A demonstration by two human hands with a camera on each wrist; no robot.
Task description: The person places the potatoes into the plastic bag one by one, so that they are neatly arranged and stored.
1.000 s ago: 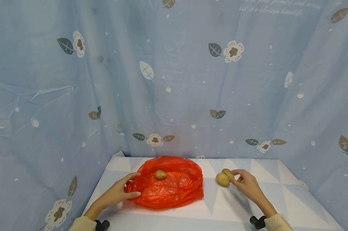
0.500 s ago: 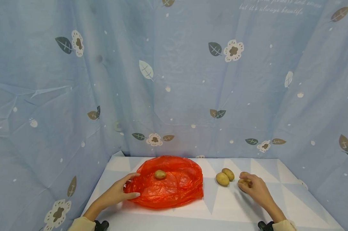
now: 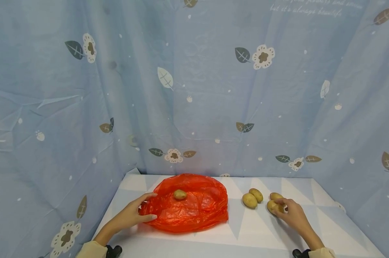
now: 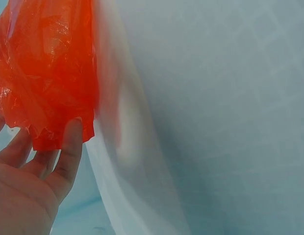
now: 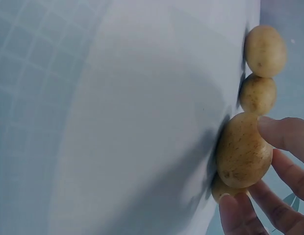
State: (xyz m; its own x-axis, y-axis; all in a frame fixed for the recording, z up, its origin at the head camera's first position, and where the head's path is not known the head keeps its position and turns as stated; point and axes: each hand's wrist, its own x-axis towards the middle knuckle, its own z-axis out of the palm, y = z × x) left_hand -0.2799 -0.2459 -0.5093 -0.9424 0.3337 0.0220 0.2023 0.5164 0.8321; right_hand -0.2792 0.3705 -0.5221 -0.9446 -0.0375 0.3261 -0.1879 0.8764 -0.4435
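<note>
Leftmost, the left hand (image 3: 134, 211) is cupping the left edge of a red plastic bag (image 3: 194, 215), its thumb and fingers spread well apart. Some fingers are disappearing behind the plastic in the left wrist view, so whether they are pinching it I cannot tell. A lone potato (image 3: 180, 194) is lying to the right of these fingertips, against the red plastic; inside or on top is unclear. Farther right, a left pair of potatoes (image 3: 249, 201) is sitting on the table (image 3: 252, 234), near the right fingertips. The right hand (image 3: 293, 215) is lightly holding the near potato (image 3: 273, 207), fingers parted about its width. The far potato (image 3: 275, 196) is lying just beyond those fingers. The step in hand seems to be handling this near potato; the next move calls for either firming the fingers or parting them without nudging its neighbour.
</note>
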